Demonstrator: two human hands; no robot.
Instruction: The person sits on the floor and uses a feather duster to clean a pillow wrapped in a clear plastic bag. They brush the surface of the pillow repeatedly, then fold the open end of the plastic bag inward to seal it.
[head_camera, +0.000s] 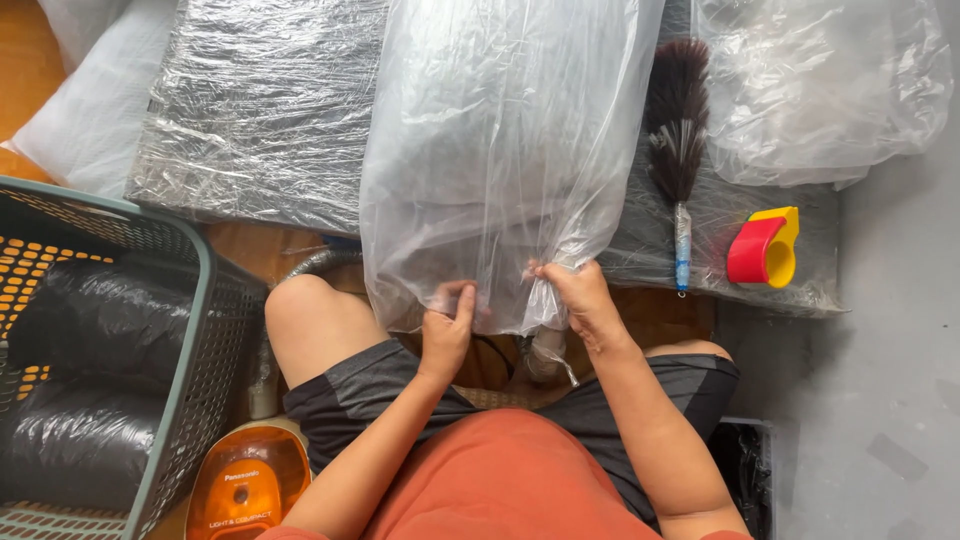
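1. The right hand (582, 300) grips the gathered mouth of the clear bag (500, 150), fingers bunched tight around the plastic. The left hand (447, 325) pinches the bag's lower edge just beside it, thumb up; it is a little blurred.
2. The bag lies lengthwise away from the person, its near end over the knees, its body resting on a wrapped grey mat (260, 110).
3. Risk: the film looks thin, so a hard pull at the bunched neck could tear it or let it slip from the fingers.
4. Risk: a hose (310, 265) seems to run under the near end, and a nozzle appears to sit below the right hand. A kink, or plastic drawn into it, could spoil the seal, I judge.
5. Risk: swinging the bag right would brush the duster (677, 130) and the red-and-yellow tape holder (763, 248), both lying near.
6. Edges: a basket (185, 370) with black bundles crowds the left; the orange vacuum (243, 485) sits by the left thigh.
7. Open room: bare grey floor (890, 380) on the right; another clear bag (820, 90) lies at top right.
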